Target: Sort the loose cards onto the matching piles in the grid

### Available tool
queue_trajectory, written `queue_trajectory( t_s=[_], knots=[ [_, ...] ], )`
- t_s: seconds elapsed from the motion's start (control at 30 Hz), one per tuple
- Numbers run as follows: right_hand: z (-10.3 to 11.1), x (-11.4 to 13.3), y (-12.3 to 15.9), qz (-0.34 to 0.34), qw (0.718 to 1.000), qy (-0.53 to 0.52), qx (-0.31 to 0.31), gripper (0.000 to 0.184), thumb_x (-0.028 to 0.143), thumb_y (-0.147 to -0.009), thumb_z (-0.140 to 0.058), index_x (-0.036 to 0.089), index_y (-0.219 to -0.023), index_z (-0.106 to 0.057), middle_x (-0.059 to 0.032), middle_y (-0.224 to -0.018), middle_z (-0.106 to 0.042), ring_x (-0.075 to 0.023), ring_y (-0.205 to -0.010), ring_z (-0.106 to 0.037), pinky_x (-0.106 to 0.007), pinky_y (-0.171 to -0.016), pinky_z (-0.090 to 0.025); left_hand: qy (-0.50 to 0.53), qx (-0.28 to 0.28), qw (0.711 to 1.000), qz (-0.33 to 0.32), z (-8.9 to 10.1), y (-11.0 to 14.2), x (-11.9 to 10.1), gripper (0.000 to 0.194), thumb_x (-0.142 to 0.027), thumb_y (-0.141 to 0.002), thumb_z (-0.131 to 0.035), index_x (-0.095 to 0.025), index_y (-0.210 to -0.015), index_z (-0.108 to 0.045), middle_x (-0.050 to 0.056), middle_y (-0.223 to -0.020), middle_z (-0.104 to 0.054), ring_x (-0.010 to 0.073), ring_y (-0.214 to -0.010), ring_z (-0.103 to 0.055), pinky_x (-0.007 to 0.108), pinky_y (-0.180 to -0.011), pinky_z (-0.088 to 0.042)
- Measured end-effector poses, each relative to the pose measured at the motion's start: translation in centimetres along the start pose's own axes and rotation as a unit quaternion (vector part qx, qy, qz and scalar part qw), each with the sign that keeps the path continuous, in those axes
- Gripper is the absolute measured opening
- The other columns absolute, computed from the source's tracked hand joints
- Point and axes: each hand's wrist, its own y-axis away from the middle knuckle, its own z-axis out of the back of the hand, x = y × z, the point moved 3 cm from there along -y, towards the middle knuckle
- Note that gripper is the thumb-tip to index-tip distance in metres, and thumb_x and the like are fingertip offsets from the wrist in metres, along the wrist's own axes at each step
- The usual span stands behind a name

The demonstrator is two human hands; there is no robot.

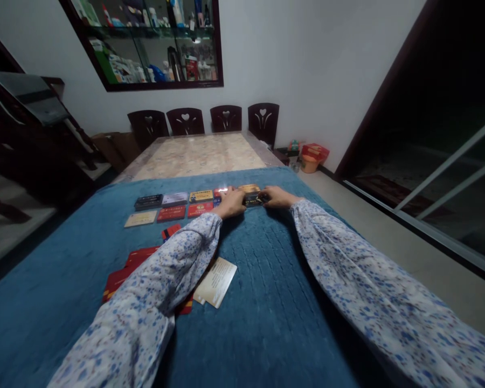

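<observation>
Bending round the right end of the black cards (252, 200), the fingers of the right hand (278, 198) are partly closed; whether they pinch anything cannot be told. The fingers of the left hand (231, 203) reach over the cards' left end, bent and slightly spread, their grip hidden too. Just beyond the black cards lies a gold stack (249, 188); beside the left hand, a red stack (220, 191) shows in part.

Further left, more card stacks (171, 213) sit in two rows, dark, silvery, yellow, red and cream. Nearer, loose red cards (139, 258) and cream cards (219, 283) lie partly under the left sleeve (145, 302).

All of them rest on a blue cloth (267, 307), plush and creased, which covers the near part of the desk (198, 155). Its far part is bare, patterned like pale stone. Beyond stand four dark chairs (186, 122) with heart cut-outs, against a white wall (307, 59) with a glass-shelved display recess (157, 48). An orange tub (309, 164) sits on the pale floor (359, 215) at far right, near a dark doorway
</observation>
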Motion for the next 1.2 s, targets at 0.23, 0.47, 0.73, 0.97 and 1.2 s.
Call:
queue_trajectory(
  t_s=[0.23,0.47,0.73,0.97,1.2],
  knots=[
    [-0.2,-0.2,-0.1,-0.003,1.000,-0.005,-0.002,0.036,0.019,-0.077,-0.069,0.016,-0.112,-0.077,-0.0116,-0.108,-0.072,-0.0263,-0.097,-0.068,-0.030,-0.086,-0.050,-0.031,0.000,0.999,-0.030,0.7,1.5,-0.7,0.030,-0.020,-0.086,-0.056,-0.022,-0.111,-0.074,0.014,-0.135,-0.061,0.0382,-0.134,-0.042,0.063,-0.107,-0.038],
    [-0.6,-0.5,-0.1,0.014,1.000,-0.006,-0.017,0.039,0.018,-0.078,-0.068,0.016,-0.117,-0.075,-0.0115,-0.107,-0.071,-0.0253,-0.098,-0.067,-0.030,-0.088,-0.050,-0.047,-0.008,0.998,-0.047,1.0,2.8,-0.3,0.030,-0.020,-0.088,-0.054,-0.022,-0.110,-0.074,0.013,-0.134,-0.061,0.0359,-0.132,-0.040,0.059,-0.106,-0.036],
    [-0.8,-0.6,1.3,0.005,0.998,-0.019,-0.059,0.050,0.018,-0.082,-0.069,0.013,-0.132,-0.067,-0.0161,-0.120,-0.066,-0.0273,-0.108,-0.065,-0.033,-0.097,-0.050,-0.036,-0.027,0.998,-0.054,1.8,6.0,0.2,0.031,-0.019,-0.088,-0.053,-0.022,-0.109,-0.076,0.014,-0.126,-0.064,0.0374,-0.130,-0.041,0.058,-0.104,-0.035],
    [-0.4,0.1,2.7,0.018,0.993,-0.038,-0.113,0.040,0.017,-0.088,-0.063,0.012,-0.127,-0.069,-0.0163,-0.117,-0.064,-0.0268,-0.105,-0.063,-0.037,-0.095,-0.051,-0.041,-0.039,0.997,-0.045,1.9,9.0,1.0,0.029,-0.019,-0.091,-0.052,-0.021,-0.108,-0.075,0.013,-0.125,-0.066,0.0361,-0.132,-0.040,0.054,-0.101,-0.034],
    [-0.6,2.1,3.9,0.081,0.987,-0.046,-0.133,0.031,0.012,-0.087,-0.059,0.015,-0.115,-0.072,-0.0140,-0.113,-0.066,-0.0257,-0.102,-0.063,-0.037,-0.091,-0.051,-0.031,-0.069,0.996,-0.050,2.0,12.5,1.7,0.025,-0.017,-0.092,-0.053,-0.022,-0.103,-0.075,0.012,-0.121,-0.068,0.0344,-0.131,-0.040,0.053,-0.099,-0.033]
  ],
)
